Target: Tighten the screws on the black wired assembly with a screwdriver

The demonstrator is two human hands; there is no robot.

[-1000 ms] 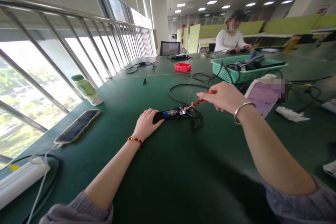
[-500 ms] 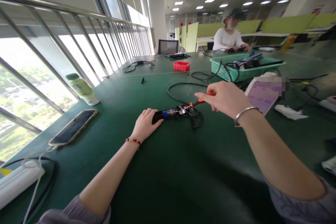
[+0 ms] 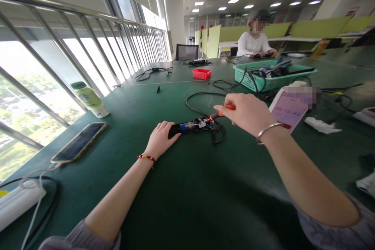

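Observation:
A black corded device (image 3: 190, 126) lies across the green table, its inner parts and wires exposed at the right end and a blue band around its middle. My left hand (image 3: 161, 136) wraps round its black left end and holds it against the tabletop. In my right hand (image 3: 247, 112) is a screwdriver (image 3: 215, 116) with an orange and dark handle. Its shaft slants down to the left into the exposed parts; the very tip is too small to make out. A black cable (image 3: 195, 106) loops behind the device.
A green basket (image 3: 252, 80) of tools and cables stands behind my right hand, beside a propped phone (image 3: 288, 109) showing a timer. Further off are a red tray (image 3: 201, 73) and a seated person (image 3: 253, 43). At left are a bottle (image 3: 90, 100) and another phone (image 3: 79, 142).
My right hand has shifted slightly left and down with the screwdriver. My left hand keeps its hold on the device, and the whole view has moved a little.

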